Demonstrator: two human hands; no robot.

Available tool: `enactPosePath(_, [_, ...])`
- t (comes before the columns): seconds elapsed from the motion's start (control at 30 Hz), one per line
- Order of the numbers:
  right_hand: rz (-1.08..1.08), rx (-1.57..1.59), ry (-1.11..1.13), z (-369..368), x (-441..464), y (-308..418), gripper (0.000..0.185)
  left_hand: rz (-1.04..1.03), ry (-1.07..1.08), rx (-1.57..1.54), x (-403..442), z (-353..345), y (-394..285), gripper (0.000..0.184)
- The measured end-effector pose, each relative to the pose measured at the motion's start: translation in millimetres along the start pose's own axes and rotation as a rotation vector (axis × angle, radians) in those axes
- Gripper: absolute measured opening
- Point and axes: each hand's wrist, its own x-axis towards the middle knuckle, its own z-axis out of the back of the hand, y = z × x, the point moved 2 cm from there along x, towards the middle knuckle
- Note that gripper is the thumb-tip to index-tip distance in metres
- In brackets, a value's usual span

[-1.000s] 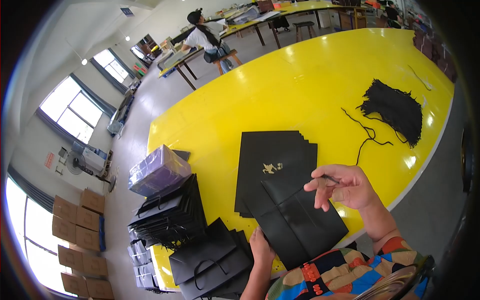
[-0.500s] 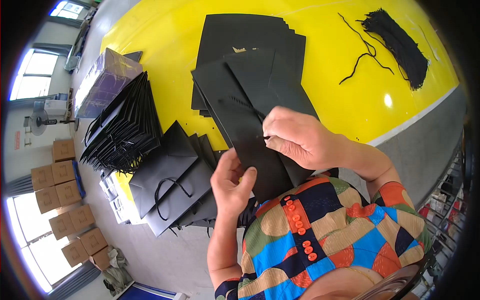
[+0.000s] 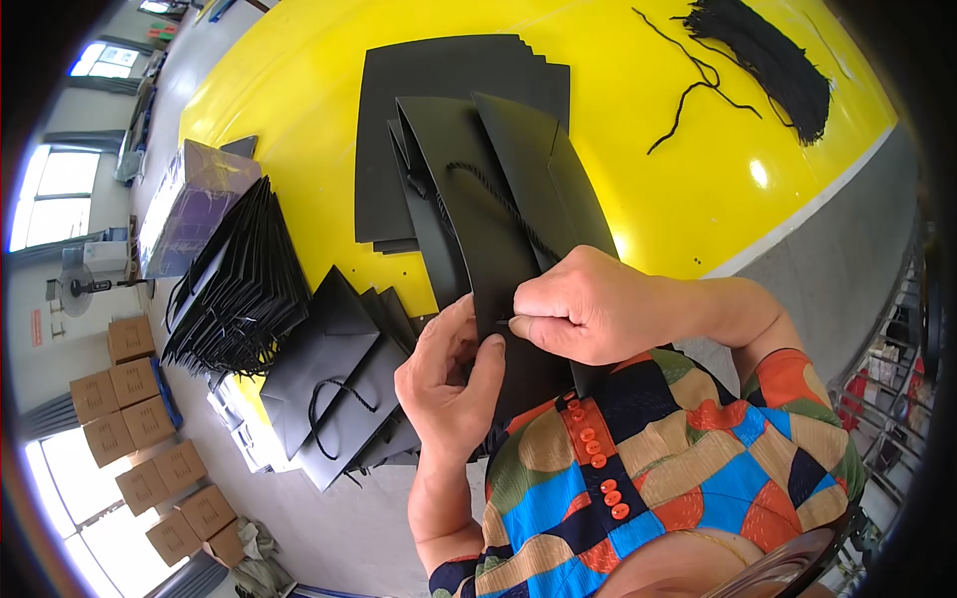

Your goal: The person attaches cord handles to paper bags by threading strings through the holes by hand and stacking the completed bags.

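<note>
A black paper bag (image 3: 478, 249) stands partly opened against my front, its mouth facing away from me. A twisted black cord (image 3: 485, 187) loops across its near panel and runs down toward my right hand (image 3: 593, 307). That hand is closed in a pinch on the cord's end, close against the panel; the tip itself is mostly hidden by my fingers. My left hand (image 3: 449, 384) grips the bag's left edge, thumb on the outer face and fingers behind. Another cord shows inside the bag's far side.
Flat black bags (image 3: 439, 75) lie stacked on the yellow table (image 3: 658, 209). A bundle of black cords (image 3: 768, 70) and loose cords (image 3: 688, 90) lie far right. At left are packed handled bags (image 3: 239, 289), a bag with a cord handle (image 3: 334, 349) and a purple box (image 3: 199, 199).
The bag has swung more upright and its mouth has opened wider. My right hand has moved down and left against the panel, still pinching the cord. My left hand keeps its hold.
</note>
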Motion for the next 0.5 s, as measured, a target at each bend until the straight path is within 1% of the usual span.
enactPosePath(0.07, [-0.028, 0.019, 0.026, 3.1, -0.1, -0.2, 0.027, 0.010, 0.003, -0.014, -0.1, -0.1, 0.4, 0.036])
enactPosePath(0.13, [0.081, -0.054, -0.071, 0.2, -1.3, -0.7, 0.024, 0.006, -0.006, -0.069, -2.4, -3.0, 3.9, 0.036])
enactPosePath(0.17, [0.135, -0.091, -0.120, -2.3, -2.3, -1.1, 0.024, -0.004, -0.012, -0.003, -3.8, -3.9, 5.2, 0.035])
enactPosePath(0.23, [0.152, -0.176, -0.114, -12.2, -2.8, -1.1, 0.021, -0.031, -0.024, 0.131, -6.5, -5.6, 5.8, 0.034])
enactPosePath(0.27, [0.160, -0.219, -0.114, -14.6, -2.7, -0.5, 0.020, -0.127, -0.045, 0.227, -8.4, -8.3, 1.4, 0.033])
enactPosePath(0.37, [0.033, -0.185, 0.015, -10.2, 0.3, 3.7, 0.017, -0.199, -0.070, 0.342, -15.3, -11.3, -5.9, 0.033])
enactPosePath(0.4, [-0.018, -0.129, 0.090, -5.3, 2.8, 5.3, 0.017, -0.209, -0.058, 0.326, -18.9, -10.1, -5.9, 0.032])
enactPosePath(0.47, [-0.118, -0.028, 0.233, 7.4, 7.3, 8.0, 0.017, -0.155, 0.109, 0.172, -17.8, -1.2, -3.9, 0.031])
enactPosePath(0.5, [-0.058, -0.058, 0.203, 7.0, 7.6, 7.2, 0.018, -0.133, 0.192, 0.099, -16.8, 4.6, -3.2, 0.031])
